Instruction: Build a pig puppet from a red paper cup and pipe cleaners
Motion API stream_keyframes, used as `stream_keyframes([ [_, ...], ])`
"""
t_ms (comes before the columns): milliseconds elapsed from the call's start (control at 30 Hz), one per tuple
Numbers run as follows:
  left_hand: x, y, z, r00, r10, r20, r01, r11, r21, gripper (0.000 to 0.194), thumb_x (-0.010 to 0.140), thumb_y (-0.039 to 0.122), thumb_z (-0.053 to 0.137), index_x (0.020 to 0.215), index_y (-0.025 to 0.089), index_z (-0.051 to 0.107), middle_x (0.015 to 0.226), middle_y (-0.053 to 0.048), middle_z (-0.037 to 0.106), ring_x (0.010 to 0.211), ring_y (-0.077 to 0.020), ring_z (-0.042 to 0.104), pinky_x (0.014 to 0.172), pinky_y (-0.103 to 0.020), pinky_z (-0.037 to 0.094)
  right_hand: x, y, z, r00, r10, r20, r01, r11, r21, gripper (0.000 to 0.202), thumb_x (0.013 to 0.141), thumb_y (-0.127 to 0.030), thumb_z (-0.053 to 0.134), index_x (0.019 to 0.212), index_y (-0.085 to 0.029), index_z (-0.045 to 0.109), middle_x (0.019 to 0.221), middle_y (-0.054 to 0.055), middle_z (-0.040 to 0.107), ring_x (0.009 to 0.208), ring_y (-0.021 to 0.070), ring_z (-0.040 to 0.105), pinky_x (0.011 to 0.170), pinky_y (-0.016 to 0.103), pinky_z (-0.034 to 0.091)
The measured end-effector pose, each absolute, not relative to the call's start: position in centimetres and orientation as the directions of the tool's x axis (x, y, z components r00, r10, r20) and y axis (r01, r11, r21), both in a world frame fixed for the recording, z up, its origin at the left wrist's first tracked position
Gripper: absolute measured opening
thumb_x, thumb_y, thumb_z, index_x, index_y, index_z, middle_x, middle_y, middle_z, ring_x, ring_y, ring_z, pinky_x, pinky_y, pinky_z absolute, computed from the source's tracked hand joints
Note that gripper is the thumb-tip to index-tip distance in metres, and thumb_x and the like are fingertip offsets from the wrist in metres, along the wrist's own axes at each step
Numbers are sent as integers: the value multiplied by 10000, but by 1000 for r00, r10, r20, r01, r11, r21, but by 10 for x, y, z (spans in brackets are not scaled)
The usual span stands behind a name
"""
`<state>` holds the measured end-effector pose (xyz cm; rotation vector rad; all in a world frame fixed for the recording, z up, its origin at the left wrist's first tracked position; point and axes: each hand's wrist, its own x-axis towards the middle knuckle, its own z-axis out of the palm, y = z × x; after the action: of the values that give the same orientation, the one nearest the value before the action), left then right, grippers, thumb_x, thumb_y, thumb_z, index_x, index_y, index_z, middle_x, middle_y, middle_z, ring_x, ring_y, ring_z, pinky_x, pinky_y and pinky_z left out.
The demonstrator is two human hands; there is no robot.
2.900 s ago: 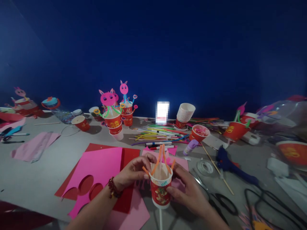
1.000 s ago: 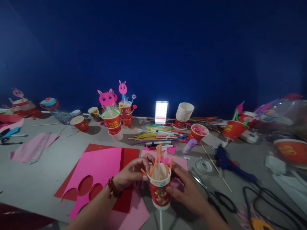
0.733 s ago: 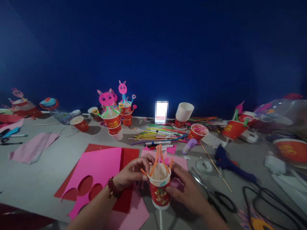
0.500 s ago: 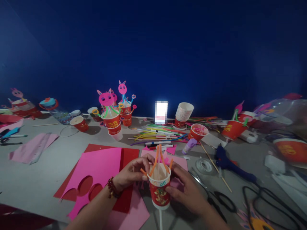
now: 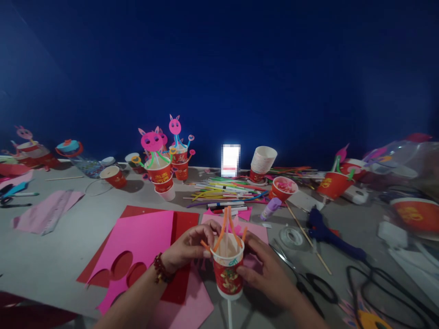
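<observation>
A red paper cup (image 5: pixel 229 278) with a white rim stands upright between my hands, a white stick (image 5: pixel 230 315) coming out of its base. Orange pipe cleaners (image 5: pixel 222 230) rise inside it, and their ends bend out over the rim on both sides. My left hand (image 5: pixel 197 244) has its fingers curled at the left rim, pinching the left orange end. Wrapped around the cup's right side is my right hand (image 5: pixel 264 267), thumb on the front; its other fingers are partly hidden behind the cup.
Pink paper with cut-out holes (image 5: pixel 147 242) lies on red sheets at left. Scissors (image 5: pixel 308 278), a tape roll (image 5: pixel 291 236) and a blue glue gun (image 5: pixel 329 235) lie at right. Behind are loose pipe cleaners (image 5: pixel 226 189), stacked cups (image 5: pixel 263 160) and finished cup figures (image 5: pixel 159 176).
</observation>
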<state>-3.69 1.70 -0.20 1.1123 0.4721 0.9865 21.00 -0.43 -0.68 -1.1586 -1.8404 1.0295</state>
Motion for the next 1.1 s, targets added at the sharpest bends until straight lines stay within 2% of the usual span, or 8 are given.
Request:
stream_keyframes([
  [167,-37,17,-2,509,848,146,-410,90,908,231,704,304,867,794,175,697,1077,-77,563,1040,-242,540,854,-312,434,211,-5,-8,-328,938,112,371,237,-898,642,741,-638,733,1195,-184,713,1273,194,677,1184,410,628,1020,566,503],
  [400,-39,17,-5,515,846,137,-412,105,905,229,699,293,864,799,179,692,1095,-78,560,1039,-236,548,852,-310,445,209,-4,-3,-350,921,170,335,292,-896,517,764,-581,740,1128,-214,737,1140,133,725,1062,348,677,929,466,569],
  [600,-39,17,-6,506,854,119,-411,118,904,233,691,293,868,797,178,696,1095,-83,559,1026,-233,541,819,-296,458,209,-5,-2,-347,925,154,341,278,-898,573,759,-626,729,1149,-206,731,1200,159,704,1113,383,656,960,512,546],
  [800,-38,16,-4,503,854,133,-410,101,907,213,697,270,863,795,177,699,1086,-79,562,1037,-236,540,851,-309,444,210,-5,-7,-342,926,162,332,280,-901,551,750,-617,744,1142,-229,731,1182,145,711,1122,375,656,970,494,549],
  [967,-38,17,-5,511,847,146,-424,101,900,218,714,294,858,812,179,701,1084,-75,561,1019,-232,546,832,-306,448,212,-5,-13,-318,940,123,356,239,-903,616,736,-611,755,1205,-215,712,1269,167,682,1192,395,625,1018,546,509],
  [1100,-38,17,-6,509,849,144,-422,100,901,229,706,293,867,807,175,699,1081,-75,562,1006,-226,551,825,-299,453,211,-5,-8,-348,928,133,331,254,-909,584,764,-604,736,1186,-202,719,1231,167,695,1150,382,644,985,525,531],
])
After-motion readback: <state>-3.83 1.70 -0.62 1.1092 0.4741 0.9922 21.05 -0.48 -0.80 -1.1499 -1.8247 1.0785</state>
